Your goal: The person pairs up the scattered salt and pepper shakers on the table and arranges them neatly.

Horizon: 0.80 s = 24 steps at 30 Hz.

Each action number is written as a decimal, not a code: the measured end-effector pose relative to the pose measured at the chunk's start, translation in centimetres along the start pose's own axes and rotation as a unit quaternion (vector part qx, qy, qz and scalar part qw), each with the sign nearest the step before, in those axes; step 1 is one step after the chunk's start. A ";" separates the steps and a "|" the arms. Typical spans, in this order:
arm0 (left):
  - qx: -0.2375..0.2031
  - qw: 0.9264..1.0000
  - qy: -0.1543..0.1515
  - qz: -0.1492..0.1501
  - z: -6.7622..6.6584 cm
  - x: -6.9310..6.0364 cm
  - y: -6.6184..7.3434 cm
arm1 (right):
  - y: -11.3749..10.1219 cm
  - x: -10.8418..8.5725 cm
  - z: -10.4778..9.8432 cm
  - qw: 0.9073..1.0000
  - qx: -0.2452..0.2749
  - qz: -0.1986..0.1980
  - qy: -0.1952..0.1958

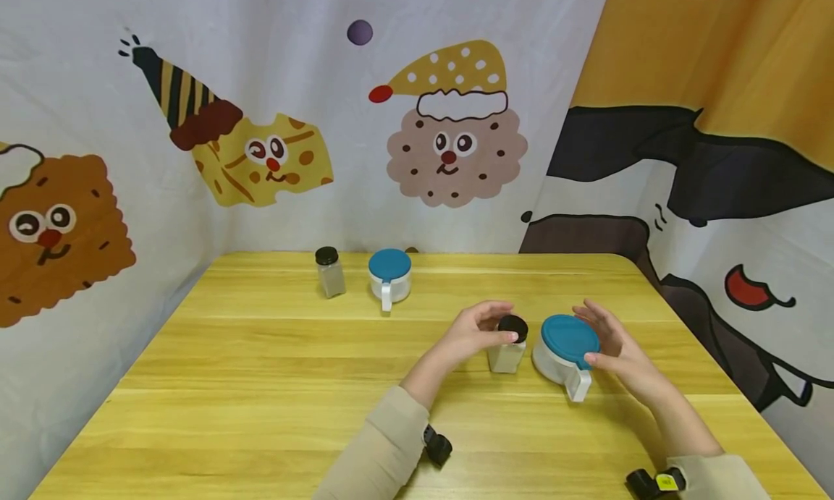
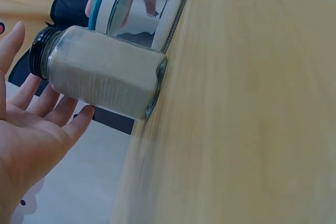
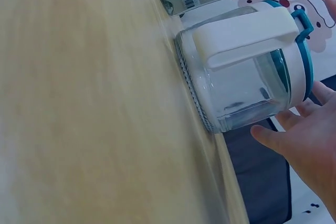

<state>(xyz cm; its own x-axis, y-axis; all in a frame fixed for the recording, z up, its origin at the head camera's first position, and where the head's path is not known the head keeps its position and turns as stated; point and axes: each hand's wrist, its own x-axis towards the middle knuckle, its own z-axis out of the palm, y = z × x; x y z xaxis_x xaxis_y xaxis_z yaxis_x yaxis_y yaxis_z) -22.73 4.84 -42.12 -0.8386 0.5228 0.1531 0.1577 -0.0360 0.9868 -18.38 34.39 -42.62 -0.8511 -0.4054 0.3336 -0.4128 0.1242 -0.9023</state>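
The square glass jar (image 1: 505, 357) with a black lid (image 1: 511, 325) stands upright on the wooden table (image 1: 260, 384), just beside the blue-lidded glass container (image 1: 564, 352), which also stands upright with its white handle (image 1: 578, 386) turned towards the person; a narrow gap parts the 2. The left hand (image 1: 474, 331) curves loosely about the jar's upper part, thumb in front of the black lid and fingers behind it and to its left; the left wrist view shows those fingers spread rather than clenched. The right hand (image 1: 619, 344) is likewise spread at the right side of the container, near its lid, thumb towards the front. Whether either hand bears on glass or lid cannot be told for sure.

As for progress, both hands are in place at this pair, both lids are on and both bases rest on the wood; no lift shows. Whether this is the start or the end of a hold, I cannot tell. Farther back, to the left, 1 more black-lidded jar (image 1: 331, 277) and 1 more blue-lidded container (image 1: 389, 272) stand upright near the far edge, with no hand on them.

The table runs back to the printed curtain (image 1: 293, 225). The widest room for moving lies left of the jar; the right edge slants nearer the right hand, leaving less space there
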 end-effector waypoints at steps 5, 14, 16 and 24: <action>-0.013 1.000 0.000 0.010 -0.3 -0.1 0.0 | -0.3 0.1 0.0 1.000 -0.009 0.000 0.008; -0.025 1.000 0.000 0.012 -0.8 -0.6 0.4 | -0.6 0.4 0.1 1.000 -0.017 -0.004 0.012; -0.026 1.000 0.001 0.013 -1.0 -0.8 0.6 | -0.8 0.5 0.2 1.000 -0.018 -0.004 0.013; 0.001 1.000 0.008 0.022 -2.0 -1.2 1.1 | -1.3 0.9 0.4 0.999 -0.013 -0.023 0.032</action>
<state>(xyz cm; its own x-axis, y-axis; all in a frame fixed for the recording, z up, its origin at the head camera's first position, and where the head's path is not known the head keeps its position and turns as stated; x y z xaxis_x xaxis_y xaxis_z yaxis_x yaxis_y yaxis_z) -22.61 2.52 -41.15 -0.8396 0.5064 0.1965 0.1949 -0.0568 0.9792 -18.51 33.48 -41.23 -0.8498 -0.3524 0.3919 -0.4596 0.1315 -0.8784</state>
